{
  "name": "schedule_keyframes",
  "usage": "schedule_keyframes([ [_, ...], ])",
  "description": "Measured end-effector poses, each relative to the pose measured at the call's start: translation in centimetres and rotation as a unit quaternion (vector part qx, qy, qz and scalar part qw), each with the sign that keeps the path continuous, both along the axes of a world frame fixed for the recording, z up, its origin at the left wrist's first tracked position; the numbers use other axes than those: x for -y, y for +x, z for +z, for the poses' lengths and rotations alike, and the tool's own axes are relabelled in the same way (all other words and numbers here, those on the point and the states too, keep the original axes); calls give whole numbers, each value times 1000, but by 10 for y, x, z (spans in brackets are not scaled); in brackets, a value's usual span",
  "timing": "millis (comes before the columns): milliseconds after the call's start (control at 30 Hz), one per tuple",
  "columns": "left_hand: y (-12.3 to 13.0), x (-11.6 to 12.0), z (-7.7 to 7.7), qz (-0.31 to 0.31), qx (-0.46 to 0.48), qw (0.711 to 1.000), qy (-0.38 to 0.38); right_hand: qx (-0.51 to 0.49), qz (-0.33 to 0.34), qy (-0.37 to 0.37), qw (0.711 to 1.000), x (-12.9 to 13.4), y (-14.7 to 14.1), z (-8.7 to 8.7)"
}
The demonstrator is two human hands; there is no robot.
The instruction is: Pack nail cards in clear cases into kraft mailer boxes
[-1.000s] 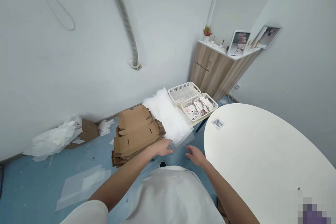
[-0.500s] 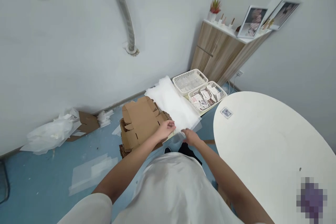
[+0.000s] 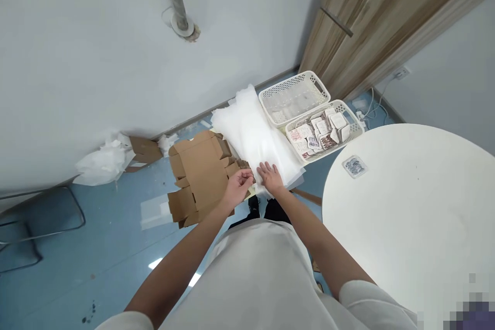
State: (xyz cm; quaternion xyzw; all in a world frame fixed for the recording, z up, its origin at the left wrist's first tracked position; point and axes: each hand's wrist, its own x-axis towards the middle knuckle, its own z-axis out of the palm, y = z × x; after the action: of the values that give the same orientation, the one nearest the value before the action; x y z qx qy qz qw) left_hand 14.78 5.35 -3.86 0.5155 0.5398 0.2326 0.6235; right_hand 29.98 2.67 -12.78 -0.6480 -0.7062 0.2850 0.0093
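Head view, left hand: the left hand (image 3: 237, 188) is curled, thumb and fingertips drawn close at the sheets' near edge; whether they pinch anything, I cannot tell.
Right hand: the right hand (image 3: 270, 179) lies palm down, fingers spread, on the sheets.
White foam sheets: the stack of soft white foam sheets (image 3: 253, 129) lies between flattened brown cardboard boxes (image 3: 204, 167) and two white perforated plastic baskets.
Baskets: the farther basket (image 3: 286, 84) holds clear pieces; the nearer basket (image 3: 334, 149) holds small printed packets.
Round white table: one square clear-edged packet (image 3: 355, 166) lies on the tabletop (image 3: 402, 201).
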Motion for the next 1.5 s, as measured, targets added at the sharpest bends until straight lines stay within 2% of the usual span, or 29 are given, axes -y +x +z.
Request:
schedule_keyframes([
  [133, 14, -4, -4, 2, -3, 1000, 2, -46, 25, -4, 999, -5, 14, -3],
  [200, 17, -5, -1, 15, -12, 1000, 2, -100, 10, -1, 995, -8, 22, 0],
  [300, 16, -7, 6, 34, -30, 999, -1, -218, -99, -8, 971, -11, 33, 5],
  [400, 14, -8, 7, 40, -44, 998, -9, -305, -246, -20, 920, -12, 43, 10],
  [500, 16, -9, 3, 18, -57, 998, -25, -320, -303, -16, 898, -12, 50, 16],
  [600, 26, -12, 3, -12, -66, 997, -50, -313, -297, 1, 902, -11, 53, 29],
  [667, 37, -16, 8, -11, -64, 995, -75, -303, -279, 12, 911, -10, 52, 40],
  [800, 59, -25, 24, -13, -1, 993, -121, -296, -166, 73, 938, -4, 51, 64],
  [900, 67, -27, 31, -51, 22, 995, -80, -313, -98, 118, 937, 3, 49, 74],
  [967, 65, -26, 32, -76, 30, 995, -58, -335, -109, 115, 929, 7, 47, 74],
  [1033, 60, -24, 30, -89, 27, 994, -63, -361, -152, 108, 914, 9, 45, 71],
  [1167, 46, -23, 21, -86, -47, 993, -69, -375, -245, 125, 885, 4, 41, 63],
  [1233, 41, -24, 17, -64, -86, 994, -36, -356, -271, 151, 881, 1, 41, 63],
  [1333, 35, -25, 17, -57, -141, 984, 93, -325, -291, 207, 876, -3, 46, 68],
  [1367, 34, -24, 18, -82, -159, 974, 141, -317, -295, 224, 873, -3, 48, 71],
  [1433, 31, -22, 21, -173, -188, 944, 210, -310, -304, 249, 866, -3, 52, 78],
  [1500, 30, -20, 21, -278, -207, 908, 235, -313, -308, 259, 860, -1, 55, 87],
])
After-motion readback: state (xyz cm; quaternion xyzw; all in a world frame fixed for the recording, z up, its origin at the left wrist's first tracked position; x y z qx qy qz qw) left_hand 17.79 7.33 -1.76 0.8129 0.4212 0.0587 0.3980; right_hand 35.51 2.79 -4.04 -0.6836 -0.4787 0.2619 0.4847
